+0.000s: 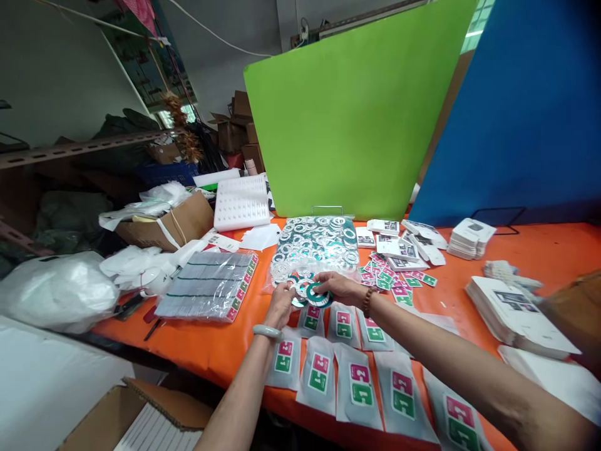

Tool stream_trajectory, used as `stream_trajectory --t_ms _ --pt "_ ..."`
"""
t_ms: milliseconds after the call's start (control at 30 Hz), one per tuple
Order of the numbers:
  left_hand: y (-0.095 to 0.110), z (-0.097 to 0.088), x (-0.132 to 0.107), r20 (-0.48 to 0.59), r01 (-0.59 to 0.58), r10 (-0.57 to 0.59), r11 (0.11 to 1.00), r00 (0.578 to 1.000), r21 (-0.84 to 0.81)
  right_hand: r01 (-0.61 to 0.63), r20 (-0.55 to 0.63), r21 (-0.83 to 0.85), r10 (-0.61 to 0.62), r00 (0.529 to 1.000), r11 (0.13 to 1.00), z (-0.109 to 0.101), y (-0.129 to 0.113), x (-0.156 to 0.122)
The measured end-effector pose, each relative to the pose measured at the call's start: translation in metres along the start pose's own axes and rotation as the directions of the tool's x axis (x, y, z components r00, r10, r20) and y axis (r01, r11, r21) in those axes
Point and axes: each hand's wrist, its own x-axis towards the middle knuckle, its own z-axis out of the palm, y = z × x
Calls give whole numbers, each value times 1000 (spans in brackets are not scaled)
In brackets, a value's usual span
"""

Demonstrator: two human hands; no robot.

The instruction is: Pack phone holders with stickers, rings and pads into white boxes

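My left hand (280,305) and my right hand (339,288) meet over the orange table (211,341), both pinching a small stack of white and teal rings (310,292). Just behind them lies a clear bag full of the same rings (319,243). In front of my hands, several clear pouches with pink and green cards (354,382) lie in two rows along the near edge. A pale bangle circles my left wrist and a bead bracelet my right.
A wrapped flat pack of sleeves (209,285) lies at the left, loose pink-green cards (397,282) and small printed boxes (399,241) at the right, with white box stacks (516,316). Green (352,113) and blue (526,113) boards stand behind. A cardboard box (141,416) sits below.
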Motion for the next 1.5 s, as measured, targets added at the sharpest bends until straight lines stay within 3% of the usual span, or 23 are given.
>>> stream_trajectory --t_ms 167,300,400,467,567,733,833,900,1000,1100,1167,1267,1367,1500 --pt "0 20 -56 217 132 -107 985 970 -108 161 42 -118 -157 987 980 -9 9 -49" --pt "-7 39 -88 303 289 -211 927 929 -239 339 84 -432 -338 938 836 -12 15 -86" --pt "-22 49 -106 361 441 -323 839 875 -319 342 62 -569 -375 925 748 -6 21 -119" --pt "-34 55 -116 442 533 -364 766 820 -358 327 -8 -580 -407 914 746 -1 30 -139" --pt "-48 64 -131 539 598 -337 671 772 -438 353 -142 -547 -500 854 759 7 52 -162" --pt "-61 87 -151 581 673 -359 521 730 -524 387 -292 -614 -654 698 687 24 94 -181" --pt "-68 95 -161 564 684 -394 503 726 -529 373 -252 -684 -682 686 627 31 110 -191" --pt "-72 95 -166 537 679 -424 538 730 -498 385 -221 -676 -671 708 629 31 114 -200" --pt "-77 94 -176 488 643 -438 638 755 -423 350 -338 -549 -585 738 759 19 114 -214" --pt "-77 98 -186 466 553 -372 758 803 -347 252 -459 -298 -370 808 921 1 114 -226" --pt "-77 105 -191 455 504 -342 808 822 -305 195 -453 -94 -216 865 976 -9 115 -232" --pt "-78 115 -195 484 497 -340 833 806 -243 173 -451 110 -106 886 979 -19 116 -241" --pt "-82 123 -195 516 488 -341 854 786 -178 165 -468 181 -63 881 969 -27 118 -250" --pt "-90 134 -192 439 450 -356 883 825 -130 102 -488 217 17 873 971 -43 117 -261"
